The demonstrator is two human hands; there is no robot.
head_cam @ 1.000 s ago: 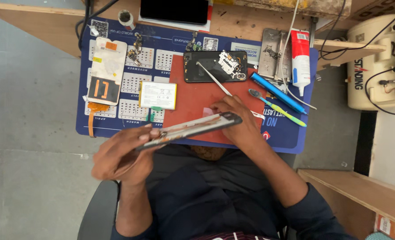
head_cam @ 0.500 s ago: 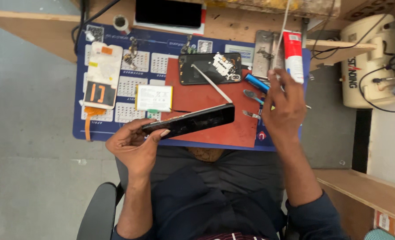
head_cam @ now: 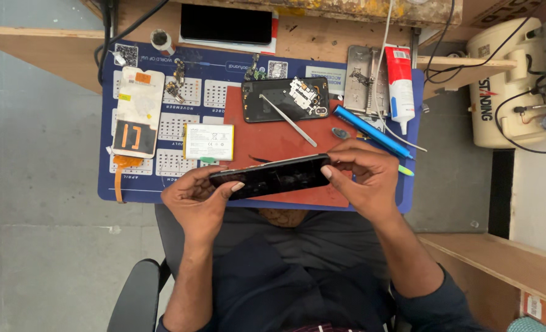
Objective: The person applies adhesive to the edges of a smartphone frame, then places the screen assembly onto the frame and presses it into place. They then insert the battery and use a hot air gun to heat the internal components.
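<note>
While both hands worked above red rubber mat [head_cam: 273,138], left hand [head_cam: 200,197] and right hand [head_cam: 362,175] gripped opposite ends of black flat phone screen [head_cam: 272,176], fingers closed on edges. White rectangular battery [head_cam: 208,142] lay near, on blue surface mat [head_cam: 162,184].

A wooden workbench [head_cam: 322,37] ran across the top of the frame, and a blue work mat [head_cam: 162,184] lay on it. On the mat, a red pad [head_cam: 267,138] sat at centre, a white battery [head_cam: 208,141] just left of it, and a white phone panel [head_cam: 136,110] at far left. A black phone [head_cam: 225,23] rested on the bare wood at upper centre.
</note>
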